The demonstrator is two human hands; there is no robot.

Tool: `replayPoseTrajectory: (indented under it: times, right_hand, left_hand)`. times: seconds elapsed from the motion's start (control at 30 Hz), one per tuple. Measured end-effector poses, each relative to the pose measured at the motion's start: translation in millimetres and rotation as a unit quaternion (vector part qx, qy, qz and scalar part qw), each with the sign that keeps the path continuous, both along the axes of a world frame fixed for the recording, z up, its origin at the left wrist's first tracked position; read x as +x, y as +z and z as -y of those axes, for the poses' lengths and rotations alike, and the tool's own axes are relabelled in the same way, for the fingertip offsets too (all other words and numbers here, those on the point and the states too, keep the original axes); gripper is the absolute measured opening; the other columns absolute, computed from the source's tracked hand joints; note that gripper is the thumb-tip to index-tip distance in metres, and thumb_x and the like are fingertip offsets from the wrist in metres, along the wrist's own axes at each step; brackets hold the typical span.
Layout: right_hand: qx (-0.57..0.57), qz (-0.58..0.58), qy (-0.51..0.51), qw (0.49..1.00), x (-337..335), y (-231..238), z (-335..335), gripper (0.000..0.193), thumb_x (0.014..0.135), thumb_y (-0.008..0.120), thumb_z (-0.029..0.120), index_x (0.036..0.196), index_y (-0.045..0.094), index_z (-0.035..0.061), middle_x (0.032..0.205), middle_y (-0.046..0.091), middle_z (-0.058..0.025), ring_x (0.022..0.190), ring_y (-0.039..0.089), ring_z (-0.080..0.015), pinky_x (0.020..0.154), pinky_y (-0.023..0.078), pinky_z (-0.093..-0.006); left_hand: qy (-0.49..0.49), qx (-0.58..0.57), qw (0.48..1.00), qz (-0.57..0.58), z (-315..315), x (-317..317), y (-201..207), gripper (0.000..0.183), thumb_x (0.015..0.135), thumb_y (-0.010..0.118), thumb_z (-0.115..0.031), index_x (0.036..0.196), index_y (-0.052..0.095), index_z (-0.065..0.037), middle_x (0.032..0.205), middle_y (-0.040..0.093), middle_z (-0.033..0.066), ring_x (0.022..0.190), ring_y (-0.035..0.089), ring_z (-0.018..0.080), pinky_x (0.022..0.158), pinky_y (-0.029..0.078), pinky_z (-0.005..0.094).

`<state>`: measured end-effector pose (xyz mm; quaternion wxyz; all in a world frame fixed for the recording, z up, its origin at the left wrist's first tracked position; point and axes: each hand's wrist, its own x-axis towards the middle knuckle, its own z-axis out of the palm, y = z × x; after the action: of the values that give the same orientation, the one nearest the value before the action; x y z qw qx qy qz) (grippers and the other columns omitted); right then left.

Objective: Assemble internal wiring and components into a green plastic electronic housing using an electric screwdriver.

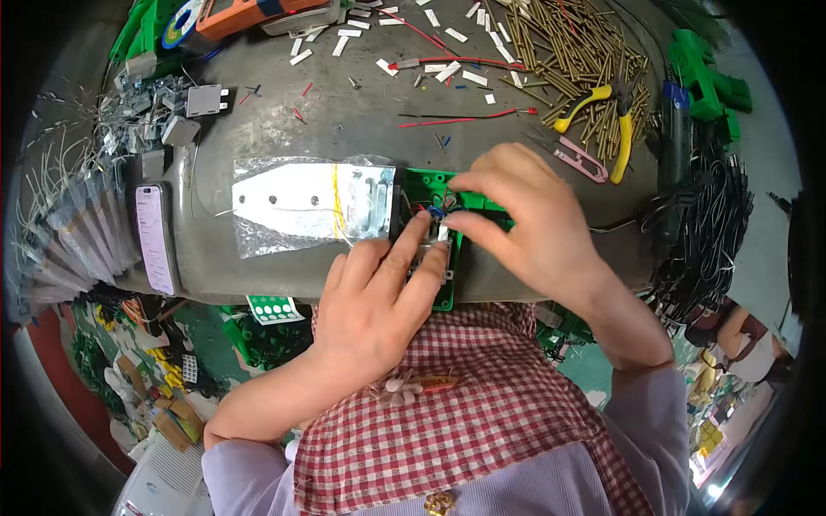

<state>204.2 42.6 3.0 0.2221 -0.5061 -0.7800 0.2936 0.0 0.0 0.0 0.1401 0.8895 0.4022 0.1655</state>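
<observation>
An opened green plastic casing [444, 301] lies at the table's front edge, with thin wires [439, 205] and small parts inside. My left hand [366, 301] reaches over its left side. Two stretched fingers press on the inner parts; the others are bent. From the right, my right hand [533, 215] reaches in, its thumb and index finger apart around the wires. The thumb tip is beside a small white piece [443, 232]. Left of the casing lies a flat white metal plate [292, 199] in clear film, with a yellow band across it. Fingers hide part of the casing's inside.
Yellow-handled pliers [624, 142] and pink snips [581, 161] lie beside piled brass-coloured rods [576, 52]. A phone [155, 236], grey components [146, 107] and wired flat packs [82, 228] fill the left. Black cables [705, 215] bundle at right. Loose red wires [465, 120] lie behind.
</observation>
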Motion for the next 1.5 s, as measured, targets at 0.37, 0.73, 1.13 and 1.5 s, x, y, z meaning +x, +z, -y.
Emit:
replayPoseTrajectory:
  times: [0.37, 0.73, 1.13, 1.5]
  right_hand:
    - [0.106, -0.018, -0.026, 0.994, -34.6, -11.7, -9.3, 0.017, 0.071, 0.071, 0.008, 0.083, 0.059, 0.0053, 0.079, 0.053, -0.0049, 0.081, 0.053, -0.0242, 0.074, 0.038, -0.0358]
    - [0.043, 0.000, -0.053, 0.998, -38.6, -10.7, -15.0, 0.020, 0.069, 0.069, 0.006, 0.084, 0.056, 0.0070, 0.081, 0.055, -0.0058, 0.088, 0.054, -0.0256, 0.078, 0.035, -0.0379]
    - [0.183, 0.055, -0.015, 0.981, -28.5, -7.0, 8.0, 0.020, 0.070, 0.068, 0.014, 0.089, 0.065, 0.0060, 0.090, 0.061, -0.0040, 0.087, 0.055, -0.0196, 0.081, 0.035, -0.0358]
    - [0.172, 0.107, 0.069, 0.977, -20.9, 1.8, 8.2, 0.024, 0.072, 0.062, 0.015, 0.092, 0.064, 0.0032, 0.092, 0.057, -0.0043, 0.096, 0.052, -0.0203, 0.085, 0.035, -0.0364]
  left_hand:
    - [-0.006, 0.053, 0.999, -0.002, -0.2, -3.7, -0.7, 0.049, 0.061, 0.073, -0.010, 0.108, 0.062, -0.003, 0.119, 0.062, 0.0130, 0.080, 0.052, 0.0234, 0.066, 0.042, 0.0330]
    - [-0.009, 0.052, 0.999, 0.002, -0.7, -1.2, -1.3, 0.048, 0.061, 0.073, -0.011, 0.108, 0.063, -0.004, 0.119, 0.062, 0.0117, 0.080, 0.053, 0.0226, 0.065, 0.042, 0.0325]
    - [-0.016, 0.070, 0.997, 0.004, -1.3, -3.3, -4.4, 0.033, 0.076, 0.060, -0.014, 0.107, 0.062, -0.004, 0.120, 0.061, 0.0150, 0.081, 0.054, 0.0202, 0.061, 0.040, 0.0286]
    - [-0.018, 0.092, 0.996, 0.006, 0.3, -1.5, -5.3, 0.035, 0.076, 0.061, -0.013, 0.109, 0.062, -0.004, 0.116, 0.062, 0.0142, 0.083, 0.055, 0.0212, 0.061, 0.040, 0.0285]
